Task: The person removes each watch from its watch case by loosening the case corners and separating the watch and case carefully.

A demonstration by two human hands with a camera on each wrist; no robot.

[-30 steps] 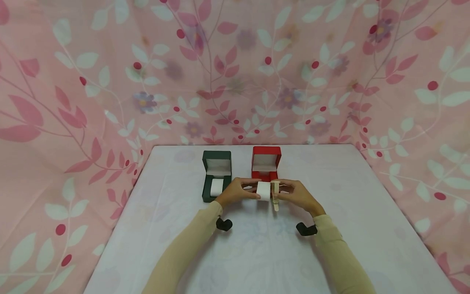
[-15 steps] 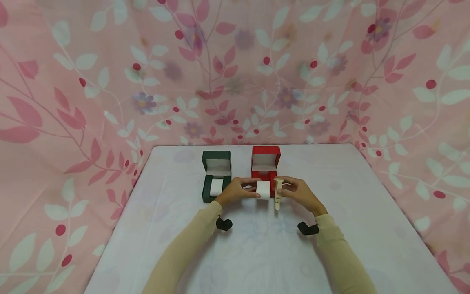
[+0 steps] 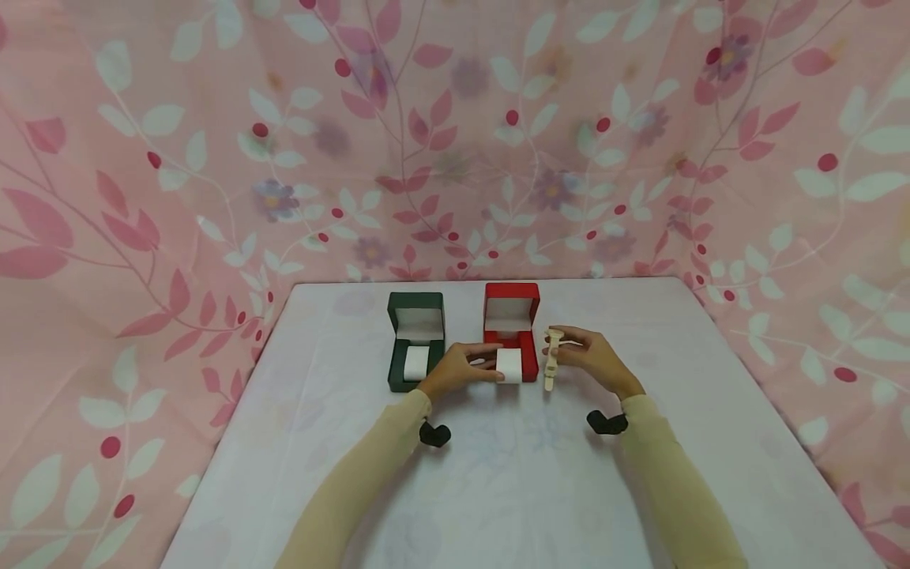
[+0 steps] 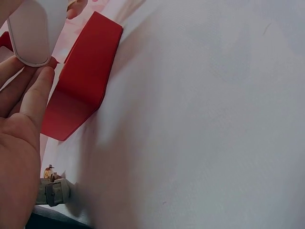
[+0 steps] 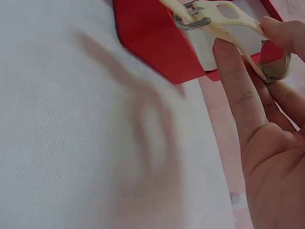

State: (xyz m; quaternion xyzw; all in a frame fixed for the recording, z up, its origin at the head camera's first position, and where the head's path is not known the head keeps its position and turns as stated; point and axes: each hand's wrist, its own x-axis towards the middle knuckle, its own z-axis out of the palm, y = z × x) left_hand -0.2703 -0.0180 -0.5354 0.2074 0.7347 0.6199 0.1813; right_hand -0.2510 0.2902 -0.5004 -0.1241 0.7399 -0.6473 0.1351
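Observation:
My left hand (image 3: 458, 370) pinches a white watch cushion (image 3: 509, 366) between thumb and fingers, over the front of the open red watch box (image 3: 529, 365). The cushion's rounded end (image 4: 32, 33) shows in the left wrist view. To the right of that box, my right hand (image 3: 593, 359) holds a cream wristwatch (image 3: 551, 363) upright, its strap hanging down. In the right wrist view, the strap is fastened in a loop by a metal buckle (image 5: 194, 19), thumb and fingers around the round case (image 5: 274, 62).
An open green watch box (image 3: 400, 382) with a white cushion (image 3: 416, 363) inside stands left of my left hand. Both boxes have raised lids at the back. A white cloth (image 3: 519, 490) covers the table; floral pink fabric (image 3: 455, 158) rises behind it.
My right hand has moved right and slightly away with the wristwatch, apart from the cushion. My left hand still holds the cushion in nearly the same place.

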